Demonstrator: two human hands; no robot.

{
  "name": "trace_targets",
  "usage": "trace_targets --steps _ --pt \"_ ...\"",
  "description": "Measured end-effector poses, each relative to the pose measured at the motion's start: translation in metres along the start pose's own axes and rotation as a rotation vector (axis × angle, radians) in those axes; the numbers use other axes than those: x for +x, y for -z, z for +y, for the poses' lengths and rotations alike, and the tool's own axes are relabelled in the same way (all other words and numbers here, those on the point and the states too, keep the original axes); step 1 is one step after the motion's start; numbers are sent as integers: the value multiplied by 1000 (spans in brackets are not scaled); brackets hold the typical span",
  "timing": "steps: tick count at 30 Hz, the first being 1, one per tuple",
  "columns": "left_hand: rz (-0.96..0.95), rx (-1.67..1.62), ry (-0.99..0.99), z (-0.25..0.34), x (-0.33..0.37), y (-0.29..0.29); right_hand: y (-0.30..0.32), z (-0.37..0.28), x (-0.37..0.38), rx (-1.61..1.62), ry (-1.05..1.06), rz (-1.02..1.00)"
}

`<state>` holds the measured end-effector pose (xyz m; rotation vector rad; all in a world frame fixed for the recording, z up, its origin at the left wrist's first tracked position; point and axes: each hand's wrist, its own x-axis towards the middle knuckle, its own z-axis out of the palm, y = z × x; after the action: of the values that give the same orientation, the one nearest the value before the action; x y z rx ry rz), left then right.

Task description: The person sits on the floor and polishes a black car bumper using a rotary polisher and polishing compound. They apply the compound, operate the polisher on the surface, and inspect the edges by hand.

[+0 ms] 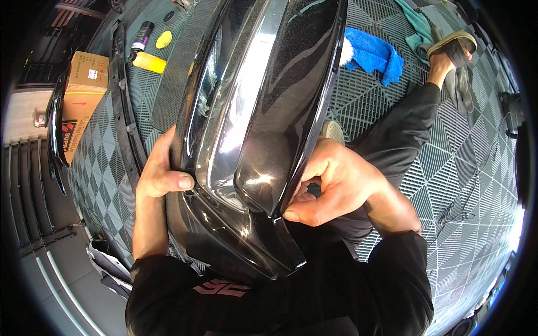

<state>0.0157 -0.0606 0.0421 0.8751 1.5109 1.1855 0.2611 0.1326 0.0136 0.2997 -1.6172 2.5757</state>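
Observation:
A long, glossy black car bumper (pixel 277 137) with a bright silver band down its length lies across my lap, its near end against my body. My left hand (pixel 162 176) grips its left edge, thumb pressed on top and most fingers hidden beneath. At the right edge, close to a corner of the black panel, my right hand (pixel 336 182) is closed with thumb and forefinger pinching the rim. The other right fingers are curled, and whatever thin piece may lie in the pinch is too small to make out.
On the grey tiled floor (pixel 454 185) are a blue cloth (pixel 372 53) and a teal cloth (pixel 416 25) at right. A yellow bottle (pixel 149 62), black bottle (pixel 143 35) and yellow pad (pixel 164 39) stand or lie far left, near a long black strip (pixel 122 92) and cardboard boxes (pixel 84 84).

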Motion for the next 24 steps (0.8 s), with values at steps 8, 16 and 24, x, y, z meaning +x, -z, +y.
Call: trace_targets --steps 8,16,24 --pt "-1 8 22 1 1 -2 -3 2 -4 -201 2 40" --pt "14 10 30 2 -1 -2 1 7 -3 -84 80 -47" --pt "4 -2 45 3 -2 0 -10 4 -9 -151 35 77"
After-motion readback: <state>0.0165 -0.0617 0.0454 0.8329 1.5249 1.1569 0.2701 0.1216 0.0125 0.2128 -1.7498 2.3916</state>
